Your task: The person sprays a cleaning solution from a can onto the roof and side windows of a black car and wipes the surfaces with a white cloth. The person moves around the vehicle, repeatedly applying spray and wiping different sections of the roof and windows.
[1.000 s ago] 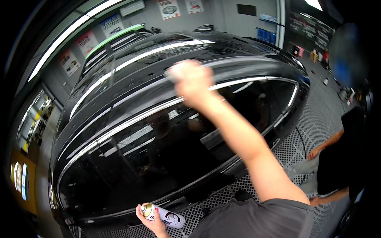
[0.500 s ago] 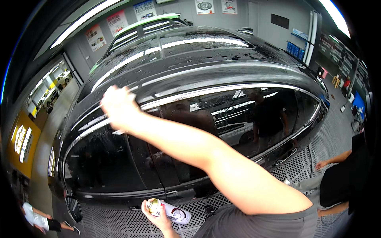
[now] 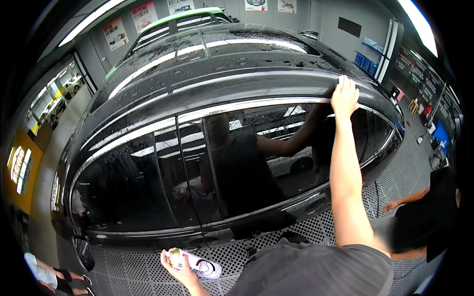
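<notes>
A black car [image 3: 212, 86], wet with water drops on its roof and glass, fills the middle. My right hand [image 3: 345, 97] presses on the roof edge just above the rear side window [image 3: 276, 148], with its arm stretched out. The fingers are bent together over a small whitish patch that I cannot make out. Low in front of the car, my left hand [image 3: 180, 272] grips a white aerosol spray can [image 3: 203, 267] with a gold-coloured top, tilted onto its side. The can stays apart from the car door.
The side mirror [image 3: 83, 253] sticks out at lower left. A person in black [image 3: 419, 217] stands close on my right, another person [image 3: 54, 276] at lower left. Grey grating [image 3: 128, 266] covers the floor; a green-roofed car [image 3: 163, 30] stands behind.
My right hand has swept from the front of the roof edge rightward to its rear part. My left hand has shifted slightly left with the spray can.
</notes>
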Available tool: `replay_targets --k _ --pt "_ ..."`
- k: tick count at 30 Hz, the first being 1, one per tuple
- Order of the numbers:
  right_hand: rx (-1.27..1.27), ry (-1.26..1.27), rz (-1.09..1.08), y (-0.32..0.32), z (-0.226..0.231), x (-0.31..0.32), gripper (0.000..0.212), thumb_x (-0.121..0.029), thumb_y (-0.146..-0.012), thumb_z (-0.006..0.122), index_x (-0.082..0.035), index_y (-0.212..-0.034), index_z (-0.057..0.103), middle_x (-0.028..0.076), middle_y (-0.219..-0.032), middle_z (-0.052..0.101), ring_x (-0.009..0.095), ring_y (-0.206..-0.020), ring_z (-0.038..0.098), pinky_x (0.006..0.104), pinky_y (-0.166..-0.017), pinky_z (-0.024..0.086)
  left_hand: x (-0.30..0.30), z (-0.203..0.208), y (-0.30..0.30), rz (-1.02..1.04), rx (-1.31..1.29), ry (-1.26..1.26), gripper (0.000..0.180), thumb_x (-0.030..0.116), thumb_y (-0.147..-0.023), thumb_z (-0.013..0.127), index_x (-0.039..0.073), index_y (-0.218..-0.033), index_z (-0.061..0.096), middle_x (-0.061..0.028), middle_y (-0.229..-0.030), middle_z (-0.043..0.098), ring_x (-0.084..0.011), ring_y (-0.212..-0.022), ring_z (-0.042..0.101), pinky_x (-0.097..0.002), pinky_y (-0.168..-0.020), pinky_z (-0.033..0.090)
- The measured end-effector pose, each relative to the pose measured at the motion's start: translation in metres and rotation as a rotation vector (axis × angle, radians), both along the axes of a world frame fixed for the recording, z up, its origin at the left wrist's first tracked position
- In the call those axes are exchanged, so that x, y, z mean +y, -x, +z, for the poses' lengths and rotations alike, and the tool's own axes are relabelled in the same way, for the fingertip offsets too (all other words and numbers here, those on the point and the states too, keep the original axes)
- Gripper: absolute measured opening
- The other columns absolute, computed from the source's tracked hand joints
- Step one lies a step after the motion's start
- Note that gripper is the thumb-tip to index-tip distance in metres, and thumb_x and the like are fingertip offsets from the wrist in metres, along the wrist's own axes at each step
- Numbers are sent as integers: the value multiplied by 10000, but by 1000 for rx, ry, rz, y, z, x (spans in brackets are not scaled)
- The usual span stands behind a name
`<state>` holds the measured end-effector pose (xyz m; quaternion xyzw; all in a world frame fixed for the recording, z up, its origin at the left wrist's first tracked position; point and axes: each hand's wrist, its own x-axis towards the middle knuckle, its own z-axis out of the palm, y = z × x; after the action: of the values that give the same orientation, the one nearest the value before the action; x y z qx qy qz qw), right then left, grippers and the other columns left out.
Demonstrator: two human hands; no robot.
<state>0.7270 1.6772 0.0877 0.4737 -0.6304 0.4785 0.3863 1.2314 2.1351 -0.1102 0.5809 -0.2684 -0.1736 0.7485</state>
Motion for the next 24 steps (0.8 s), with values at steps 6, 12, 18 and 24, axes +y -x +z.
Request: replay_targets --k 6,12,18,24 --pt "336 -43 611 -183 32 73 510 -59 -845 583 -131 -1350 591 145 -1377 575 365 -1287 528 513 -1012 452 -26 -11 12 -177 -95 38 717 -58 -849 681 69 -1481 367 -134 -1271 575 -242 -1073 627 -391 -950 563" --pt "580 -227 1058 -218 -16 154 533 -50 -743 717 -115 -1265 633 155 -1383 568 379 -1319 516 482 -1015 436 -46 -6 39 -304 -88 16 720 57 -816 780 19 -1432 411 -136 -1256 587 -216 -1107 593 -366 -1000 485" --pt "639 -177 1019 -276 -26 141 473 -118 -779 682 -149 -1249 646 136 -1380 550 369 -1302 497 486 -974 412 -25 -8 40 -211 -221 -141 712 25 -768 794 9 -1391 449 -152 -1223 620 -258 -1151 589 -389 -1064 453" --pt "964 -405 1420 -246 -144 208 371 -214 -849 592 -133 -1207 644 186 -1397 546 396 -1287 504 491 -883 428 -10 50 47 -26 -886 -649 622 43 -782 761 37 -1346 498 -91 -1202 630 -215 -1149 575 -386 -1067 468"
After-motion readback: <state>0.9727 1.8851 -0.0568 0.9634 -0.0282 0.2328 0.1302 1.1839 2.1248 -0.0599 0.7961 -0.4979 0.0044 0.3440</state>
